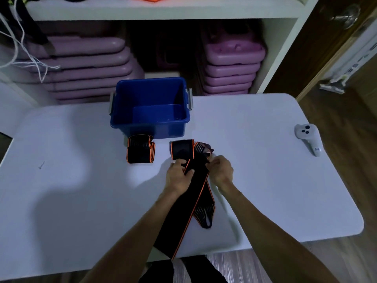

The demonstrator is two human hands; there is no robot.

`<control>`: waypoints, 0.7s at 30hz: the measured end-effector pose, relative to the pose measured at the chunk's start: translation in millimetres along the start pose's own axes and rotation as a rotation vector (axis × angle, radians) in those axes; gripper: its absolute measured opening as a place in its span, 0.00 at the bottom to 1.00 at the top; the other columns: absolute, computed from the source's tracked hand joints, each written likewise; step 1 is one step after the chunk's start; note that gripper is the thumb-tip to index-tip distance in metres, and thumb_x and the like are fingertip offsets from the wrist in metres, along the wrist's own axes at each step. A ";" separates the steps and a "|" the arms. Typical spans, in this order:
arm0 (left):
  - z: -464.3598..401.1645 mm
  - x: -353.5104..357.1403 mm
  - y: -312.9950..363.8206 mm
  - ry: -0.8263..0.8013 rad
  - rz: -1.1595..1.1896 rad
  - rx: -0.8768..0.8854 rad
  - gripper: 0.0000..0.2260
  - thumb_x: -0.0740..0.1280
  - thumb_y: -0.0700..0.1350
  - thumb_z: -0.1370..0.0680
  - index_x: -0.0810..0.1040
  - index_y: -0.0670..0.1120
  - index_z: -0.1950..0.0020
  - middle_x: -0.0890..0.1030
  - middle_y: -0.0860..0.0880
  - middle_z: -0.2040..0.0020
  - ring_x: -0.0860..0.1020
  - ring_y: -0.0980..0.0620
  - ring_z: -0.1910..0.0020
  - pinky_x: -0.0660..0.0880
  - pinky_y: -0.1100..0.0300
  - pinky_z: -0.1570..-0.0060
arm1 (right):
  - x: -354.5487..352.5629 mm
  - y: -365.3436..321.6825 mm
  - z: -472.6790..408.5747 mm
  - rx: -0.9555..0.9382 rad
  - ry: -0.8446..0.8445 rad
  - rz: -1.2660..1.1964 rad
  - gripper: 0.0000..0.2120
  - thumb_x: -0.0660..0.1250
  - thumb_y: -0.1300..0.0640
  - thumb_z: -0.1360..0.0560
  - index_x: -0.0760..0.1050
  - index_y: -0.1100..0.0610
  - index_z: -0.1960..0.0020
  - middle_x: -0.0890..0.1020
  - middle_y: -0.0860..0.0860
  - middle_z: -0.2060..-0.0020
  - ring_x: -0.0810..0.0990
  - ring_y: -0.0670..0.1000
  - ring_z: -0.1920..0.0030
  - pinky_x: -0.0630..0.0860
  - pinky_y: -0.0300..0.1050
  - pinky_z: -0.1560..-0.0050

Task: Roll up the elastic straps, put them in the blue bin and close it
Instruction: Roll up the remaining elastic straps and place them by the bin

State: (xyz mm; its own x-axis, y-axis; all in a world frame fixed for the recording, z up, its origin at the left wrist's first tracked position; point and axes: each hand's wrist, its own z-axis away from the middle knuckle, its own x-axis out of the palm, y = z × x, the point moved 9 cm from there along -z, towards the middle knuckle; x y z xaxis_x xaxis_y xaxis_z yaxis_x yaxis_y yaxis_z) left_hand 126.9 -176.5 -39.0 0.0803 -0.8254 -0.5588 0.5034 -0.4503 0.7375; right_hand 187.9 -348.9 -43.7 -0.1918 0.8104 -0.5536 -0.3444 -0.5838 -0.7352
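Left hand (179, 172) and right hand (221, 171) both pinch the long black orange-edged elastic strap (184, 211) at its 12 o'clock end. Risk: the tail hangs off the white table (81, 180) at 6 o'clock and could skew the roll. Open blue plastic bin (151, 105) sits at 12 o'clock, no lid visible.

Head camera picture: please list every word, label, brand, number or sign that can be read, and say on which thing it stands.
No text can be read in this picture.
White controller: small marks near its lower end, too small to read.
White object leaning by the door: dark printed marks, too blurred to read.
Blue bin, elastic straps and rolled strap: no lettering visible.
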 end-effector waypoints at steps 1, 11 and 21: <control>-0.6 -1.2 -2.0 0.008 0.060 -0.035 0.18 0.70 0.46 0.25 0.73 0.43 0.38 0.80 0.43 0.48 0.79 0.46 0.49 0.74 0.58 0.47 | 1.4 -3.7 3.6 -0.025 -0.022 -0.101 0.06 0.67 0.62 0.26 0.74 0.52 0.57 0.83 0.49 0.57 0.81 0.52 0.54 0.77 0.50 0.48; 17.5 -93.4 18.2 0.087 0.468 -0.083 0.15 0.67 0.59 0.26 0.79 0.50 0.47 0.82 0.51 0.50 0.80 0.56 0.50 0.77 0.62 0.55 | 25.9 -95.6 58.3 -0.424 -0.338 -0.431 0.04 0.64 0.62 0.21 0.73 0.55 0.47 0.79 0.58 0.65 0.77 0.52 0.62 0.74 0.49 0.56; 30.9 -144.9 15.4 -0.035 0.537 -0.071 0.11 0.68 0.47 0.24 0.81 0.40 0.49 0.82 0.38 0.55 0.81 0.45 0.58 0.79 0.51 0.53 | 80.6 -136.1 133.6 -0.863 -0.314 -0.071 0.19 0.73 0.53 0.28 0.74 0.53 0.39 0.76 0.45 0.47 0.73 0.46 0.44 0.69 0.38 0.41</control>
State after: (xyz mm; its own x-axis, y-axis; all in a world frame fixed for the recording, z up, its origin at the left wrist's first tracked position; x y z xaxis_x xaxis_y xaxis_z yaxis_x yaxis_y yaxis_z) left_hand 96.4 -74.4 65.1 0.3140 -0.9445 -0.0962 0.4564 0.0613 0.8877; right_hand 96.6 -197.5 64.0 -0.4808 0.7483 -0.4570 0.4156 -0.2645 -0.8702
